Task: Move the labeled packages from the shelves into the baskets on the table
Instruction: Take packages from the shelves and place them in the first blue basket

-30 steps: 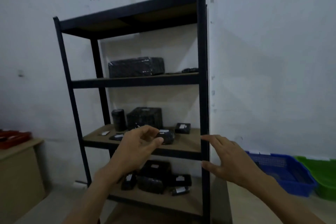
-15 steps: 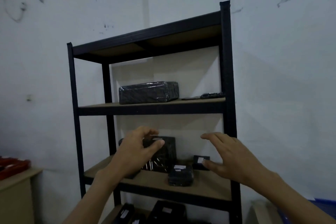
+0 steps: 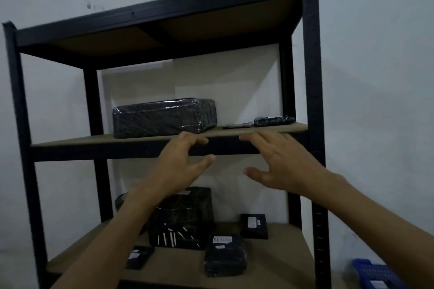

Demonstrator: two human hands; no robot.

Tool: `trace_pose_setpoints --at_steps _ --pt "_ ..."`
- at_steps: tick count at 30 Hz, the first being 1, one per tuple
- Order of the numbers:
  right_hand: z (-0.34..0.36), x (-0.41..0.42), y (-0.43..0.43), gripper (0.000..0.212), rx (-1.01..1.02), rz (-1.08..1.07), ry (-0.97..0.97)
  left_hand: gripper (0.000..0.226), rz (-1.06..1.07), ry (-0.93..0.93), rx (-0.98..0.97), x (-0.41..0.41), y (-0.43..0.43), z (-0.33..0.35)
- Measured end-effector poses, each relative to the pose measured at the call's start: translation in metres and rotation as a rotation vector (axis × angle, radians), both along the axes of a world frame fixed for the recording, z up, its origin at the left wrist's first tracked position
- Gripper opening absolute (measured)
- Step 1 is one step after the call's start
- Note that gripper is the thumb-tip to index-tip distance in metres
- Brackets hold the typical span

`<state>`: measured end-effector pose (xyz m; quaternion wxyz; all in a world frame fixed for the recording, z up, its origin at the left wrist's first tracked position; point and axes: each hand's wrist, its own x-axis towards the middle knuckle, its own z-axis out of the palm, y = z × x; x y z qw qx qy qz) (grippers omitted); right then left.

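I am seeing my left hand and right hand hovering side by side, fingers spread and gripping nothing, in front of the front edge of the upper shelf. Just beyond them the large wrapped package is lying on that shelf. Smaller labeled packages are sitting on the lower shelf, and the white wall is rising behind.

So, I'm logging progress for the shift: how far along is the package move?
Done: nothing can be confirmed; only a corner of the blue basket shows.
In hand: nothing. The left hand and right hand are both empty, raised in front of the upper shelf near the large wrapped package.
Left: that package, a small package further right, and at least five on the lower shelf.
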<state>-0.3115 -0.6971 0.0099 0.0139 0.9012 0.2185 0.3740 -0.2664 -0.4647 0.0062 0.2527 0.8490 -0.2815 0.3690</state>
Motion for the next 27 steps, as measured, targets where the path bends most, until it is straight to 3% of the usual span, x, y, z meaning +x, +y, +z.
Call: trace_pose_setpoints --at_steps 13,21,27 --pt "0.053 0.102 0.006 0.058 0.062 -0.172 -0.029 0.08 0.031 -0.271 0.318 0.137 -0.021 0.009" --pt "0.079 0.175 -0.012 0.063 0.011 -0.339 0.149 0.073 0.061 -0.461 0.132 0.151 -0.028 -0.004" --pt "0.095 0.224 -0.03 0.081 0.124 -0.439 0.369 0.072 0.085 -0.539 0.084 0.156 -0.031 -0.008"
